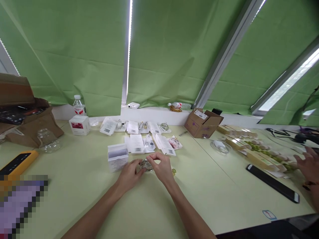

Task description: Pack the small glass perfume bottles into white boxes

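Both of my hands meet over a small clear glass bottle (146,165) on the pale yellow table (82,186). My left hand (129,175) curls round the bottle's left side. My right hand (161,166) pinches it from the right with fingers bent. A small open white box (117,157) stands just left of my left hand. A tiny yellow cap (173,171) lies right of my right hand. Behind the hands lie several white barcode cards (137,143) and more small glass bottles (148,139).
A cardboard box (202,123) stands at the back right, a white box with a pink picture (79,124) and a water bottle (79,106) at the back left. Another person's hand (307,164) rests at the right by long boxes (259,158) and a black phone (272,182). A clear jar (47,139) sits left.
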`<action>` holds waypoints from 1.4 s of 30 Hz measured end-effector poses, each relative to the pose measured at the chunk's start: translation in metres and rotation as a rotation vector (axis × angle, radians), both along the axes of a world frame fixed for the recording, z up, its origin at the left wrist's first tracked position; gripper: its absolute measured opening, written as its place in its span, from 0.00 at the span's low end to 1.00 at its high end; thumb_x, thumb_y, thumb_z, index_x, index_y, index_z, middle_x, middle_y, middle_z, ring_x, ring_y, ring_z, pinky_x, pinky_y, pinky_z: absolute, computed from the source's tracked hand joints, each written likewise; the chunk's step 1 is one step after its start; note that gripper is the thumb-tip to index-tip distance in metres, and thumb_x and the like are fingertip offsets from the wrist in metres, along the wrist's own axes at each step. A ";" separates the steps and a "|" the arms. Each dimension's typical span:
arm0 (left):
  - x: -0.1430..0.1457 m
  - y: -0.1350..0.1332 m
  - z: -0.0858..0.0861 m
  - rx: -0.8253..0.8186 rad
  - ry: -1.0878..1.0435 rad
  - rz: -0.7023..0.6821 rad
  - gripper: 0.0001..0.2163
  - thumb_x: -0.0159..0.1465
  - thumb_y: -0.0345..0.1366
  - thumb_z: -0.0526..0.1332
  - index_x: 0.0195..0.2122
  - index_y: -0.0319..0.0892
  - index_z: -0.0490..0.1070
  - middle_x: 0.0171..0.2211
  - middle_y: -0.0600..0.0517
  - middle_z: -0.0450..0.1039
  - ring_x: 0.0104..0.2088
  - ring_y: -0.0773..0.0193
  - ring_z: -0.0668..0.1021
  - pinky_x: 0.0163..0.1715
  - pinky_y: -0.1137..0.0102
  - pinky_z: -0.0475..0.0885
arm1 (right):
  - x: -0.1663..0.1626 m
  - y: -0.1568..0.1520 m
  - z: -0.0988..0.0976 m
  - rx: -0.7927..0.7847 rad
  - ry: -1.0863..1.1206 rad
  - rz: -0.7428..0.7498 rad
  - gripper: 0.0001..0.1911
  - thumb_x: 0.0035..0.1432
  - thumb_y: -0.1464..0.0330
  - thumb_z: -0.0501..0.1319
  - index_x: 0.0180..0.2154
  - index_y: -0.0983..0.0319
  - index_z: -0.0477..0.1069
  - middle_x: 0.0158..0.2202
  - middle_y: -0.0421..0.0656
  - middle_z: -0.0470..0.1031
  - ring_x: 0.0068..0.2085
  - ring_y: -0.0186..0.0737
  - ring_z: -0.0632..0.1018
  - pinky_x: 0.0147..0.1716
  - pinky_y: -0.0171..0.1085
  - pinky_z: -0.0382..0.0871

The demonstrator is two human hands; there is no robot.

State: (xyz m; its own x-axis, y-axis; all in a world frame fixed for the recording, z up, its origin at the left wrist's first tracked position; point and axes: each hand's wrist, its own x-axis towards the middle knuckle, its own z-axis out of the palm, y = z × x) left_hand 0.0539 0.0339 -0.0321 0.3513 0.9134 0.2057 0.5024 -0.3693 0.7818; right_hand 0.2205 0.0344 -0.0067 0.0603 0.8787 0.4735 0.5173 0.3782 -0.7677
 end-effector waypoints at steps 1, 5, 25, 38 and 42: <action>0.000 0.000 0.000 0.001 -0.001 0.000 0.17 0.63 0.41 0.54 0.50 0.42 0.71 0.22 0.55 0.70 0.22 0.65 0.69 0.25 0.72 0.60 | 0.000 0.000 0.000 0.001 -0.003 0.001 0.13 0.57 0.59 0.61 0.26 0.60 0.71 0.28 0.42 0.76 0.32 0.40 0.75 0.35 0.39 0.70; 0.000 0.000 -0.002 0.009 -0.015 0.008 0.17 0.63 0.41 0.55 0.50 0.41 0.71 0.21 0.56 0.69 0.22 0.66 0.69 0.25 0.72 0.60 | 0.000 0.000 -0.001 0.005 -0.021 -0.001 0.14 0.58 0.58 0.61 0.27 0.60 0.71 0.28 0.42 0.76 0.32 0.41 0.75 0.35 0.39 0.70; 0.000 0.001 -0.002 0.010 -0.002 0.001 0.16 0.64 0.40 0.54 0.50 0.42 0.70 0.25 0.55 0.72 0.24 0.65 0.70 0.27 0.71 0.61 | 0.002 -0.003 -0.002 0.004 -0.145 -0.036 0.09 0.57 0.60 0.61 0.32 0.59 0.71 0.30 0.42 0.76 0.33 0.41 0.76 0.36 0.41 0.71; 0.000 0.000 0.000 0.007 0.007 -0.014 0.15 0.64 0.40 0.54 0.49 0.43 0.71 0.23 0.56 0.70 0.23 0.66 0.68 0.26 0.72 0.60 | 0.003 -0.003 -0.002 -0.044 -0.226 -0.047 0.08 0.56 0.61 0.62 0.32 0.59 0.71 0.31 0.41 0.75 0.34 0.42 0.75 0.37 0.40 0.69; 0.001 0.000 0.000 0.006 0.013 -0.006 0.15 0.64 0.40 0.53 0.50 0.43 0.70 0.23 0.56 0.69 0.22 0.66 0.68 0.26 0.72 0.60 | 0.002 -0.005 -0.001 -0.057 -0.247 -0.045 0.13 0.56 0.57 0.62 0.37 0.59 0.72 0.33 0.42 0.76 0.36 0.43 0.75 0.37 0.39 0.69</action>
